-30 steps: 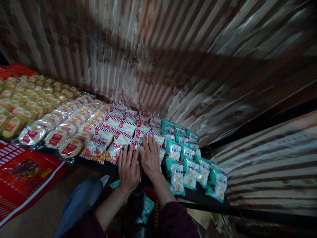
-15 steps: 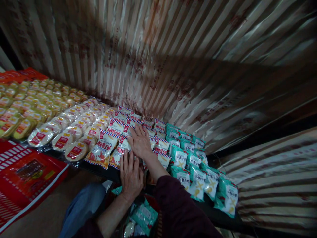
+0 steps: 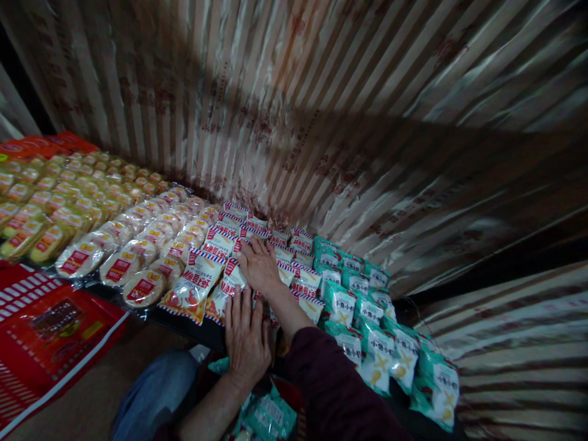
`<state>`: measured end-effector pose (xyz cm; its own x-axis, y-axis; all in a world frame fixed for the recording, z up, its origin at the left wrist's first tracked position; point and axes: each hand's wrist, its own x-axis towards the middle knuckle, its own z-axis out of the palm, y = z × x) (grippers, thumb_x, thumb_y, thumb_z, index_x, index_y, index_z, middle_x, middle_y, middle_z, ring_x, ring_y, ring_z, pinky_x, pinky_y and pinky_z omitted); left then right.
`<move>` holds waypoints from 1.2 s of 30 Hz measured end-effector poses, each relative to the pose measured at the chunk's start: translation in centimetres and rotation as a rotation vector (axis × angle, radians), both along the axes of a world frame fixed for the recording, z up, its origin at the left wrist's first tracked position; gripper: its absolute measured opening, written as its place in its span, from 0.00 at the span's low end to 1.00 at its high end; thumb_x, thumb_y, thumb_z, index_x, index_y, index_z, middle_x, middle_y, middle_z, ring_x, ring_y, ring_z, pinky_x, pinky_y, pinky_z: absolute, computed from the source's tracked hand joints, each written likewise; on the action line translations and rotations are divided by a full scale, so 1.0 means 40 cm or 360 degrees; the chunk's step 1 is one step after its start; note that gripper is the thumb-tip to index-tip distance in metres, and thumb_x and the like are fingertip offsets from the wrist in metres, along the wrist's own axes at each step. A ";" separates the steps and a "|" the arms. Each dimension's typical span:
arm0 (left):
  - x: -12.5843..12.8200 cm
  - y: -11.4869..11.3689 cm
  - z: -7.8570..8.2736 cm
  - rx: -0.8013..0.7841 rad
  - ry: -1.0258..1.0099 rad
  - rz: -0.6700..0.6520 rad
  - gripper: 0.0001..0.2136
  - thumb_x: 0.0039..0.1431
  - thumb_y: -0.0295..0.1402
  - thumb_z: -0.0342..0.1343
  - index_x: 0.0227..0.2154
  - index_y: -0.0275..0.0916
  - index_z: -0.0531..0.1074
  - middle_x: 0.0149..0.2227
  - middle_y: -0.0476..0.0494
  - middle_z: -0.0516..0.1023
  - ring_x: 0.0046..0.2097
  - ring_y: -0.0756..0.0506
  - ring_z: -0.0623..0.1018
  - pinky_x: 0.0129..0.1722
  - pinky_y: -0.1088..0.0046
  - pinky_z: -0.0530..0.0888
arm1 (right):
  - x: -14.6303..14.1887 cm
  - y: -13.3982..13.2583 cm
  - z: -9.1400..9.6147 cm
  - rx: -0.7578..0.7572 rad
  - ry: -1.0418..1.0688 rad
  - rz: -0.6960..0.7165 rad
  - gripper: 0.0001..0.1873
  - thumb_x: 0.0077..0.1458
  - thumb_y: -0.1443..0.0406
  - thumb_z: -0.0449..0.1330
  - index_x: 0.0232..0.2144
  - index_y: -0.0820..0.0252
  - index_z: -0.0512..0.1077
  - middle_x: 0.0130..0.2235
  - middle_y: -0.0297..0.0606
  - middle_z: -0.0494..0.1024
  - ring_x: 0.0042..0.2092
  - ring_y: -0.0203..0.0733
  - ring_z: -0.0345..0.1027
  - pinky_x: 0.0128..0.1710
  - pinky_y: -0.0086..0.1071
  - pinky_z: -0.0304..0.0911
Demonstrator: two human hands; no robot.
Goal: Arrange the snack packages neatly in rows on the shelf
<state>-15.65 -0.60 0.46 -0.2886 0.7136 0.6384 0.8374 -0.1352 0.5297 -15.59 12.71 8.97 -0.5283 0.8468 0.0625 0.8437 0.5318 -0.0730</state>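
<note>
Rows of red-and-white striped snack packets (image 3: 197, 283) lie on a dark shelf (image 3: 209, 334). My left hand (image 3: 247, 338) lies flat, fingers stretched out, on the front packets at the shelf's near edge. My right hand (image 3: 260, 264) reaches farther back and rests open, palm down, on the striped packets in the middle rows. To the right of both hands, teal snack packets (image 3: 376, 358) overlap in rows. Neither hand grips anything.
Round cakes in clear wrappers (image 3: 120, 266) and yellow packets (image 3: 41, 202) fill the shelf to the left. A red crate (image 3: 50, 331) sits at lower left. A striped foil curtain (image 3: 321, 110) hangs behind. More teal packets (image 3: 271, 416) lie below the shelf by my knee (image 3: 151, 392).
My right hand has slid from beside the left hand farther back and left across the striped packets. My left hand has stayed at the shelf's front edge. The view shifted slightly.
</note>
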 end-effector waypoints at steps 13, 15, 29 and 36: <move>0.001 0.009 0.000 -0.0028 -0.0028 0.0053 0.24 0.62 0.29 0.47 0.62 0.34 0.58 0.66 0.35 0.54 0.68 0.34 0.49 0.63 0.48 0.53 | -0.049 0.128 0.001 -0.0271 -0.0134 -0.0024 0.31 0.66 0.52 0.34 0.63 0.59 0.56 0.66 0.44 0.55 0.67 0.48 0.46 0.65 0.50 0.36; -0.001 0.009 -0.001 -0.0051 -0.0011 0.0040 0.25 0.62 0.28 0.47 0.62 0.34 0.57 0.66 0.35 0.54 0.68 0.34 0.49 0.63 0.48 0.53 | -0.048 0.130 0.001 -0.0278 -0.0146 -0.0027 0.31 0.66 0.52 0.34 0.63 0.59 0.56 0.66 0.44 0.55 0.67 0.48 0.47 0.65 0.51 0.36; -0.008 0.017 0.021 -0.0038 -0.0075 0.0057 0.21 0.63 0.34 0.46 0.57 0.32 0.65 0.65 0.33 0.57 0.67 0.33 0.51 0.63 0.51 0.52 | -0.079 0.248 -0.022 -0.0269 -0.0130 -0.0139 0.32 0.66 0.52 0.33 0.64 0.63 0.53 0.68 0.47 0.49 0.68 0.48 0.41 0.64 0.52 0.38; -0.010 0.020 0.018 -0.0070 -0.0092 0.0063 0.21 0.63 0.35 0.46 0.57 0.34 0.65 0.64 0.35 0.58 0.67 0.34 0.51 0.63 0.51 0.52 | -0.070 0.274 -0.039 -0.0267 -0.0141 -0.0137 0.31 0.67 0.53 0.34 0.63 0.63 0.55 0.66 0.48 0.55 0.67 0.47 0.45 0.65 0.52 0.37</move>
<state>-16.05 0.21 1.16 -0.3523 0.7278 0.5884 0.8096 -0.0784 0.5818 -18.40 23.66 7.40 -0.4504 0.8837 -0.1270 0.8927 0.4438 -0.0780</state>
